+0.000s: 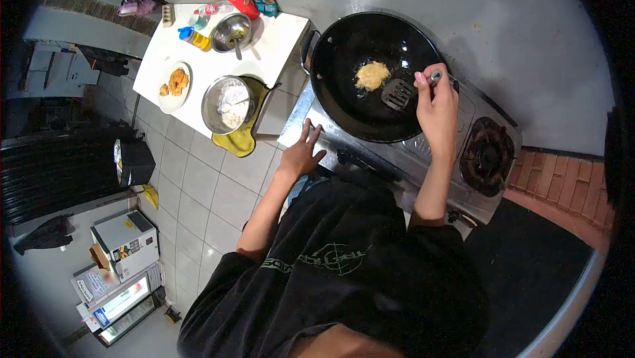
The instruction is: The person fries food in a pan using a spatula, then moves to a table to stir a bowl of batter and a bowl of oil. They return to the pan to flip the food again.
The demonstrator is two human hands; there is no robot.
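Note:
A black wok (344, 100) sits on a steel gas stove (463, 126). In its oil lies a round yellow fritter (372, 75). My right hand (436, 110) is shut on the handle of a slotted spatula (397, 93), whose blade rests in the wok just right of the fritter. My left hand (302, 153) is open, fingers spread, resting at the stove's front left edge near the wok's rim.
A white table (278, 34) to the left holds a plate of fried pieces (174, 85), a steel bowl of batter (228, 103) on a yellow cloth, a second steel bowl (231, 32), bottles and a red sauce bottle (243, 2). A free burner (488, 154) lies right. Tiled floor lies below.

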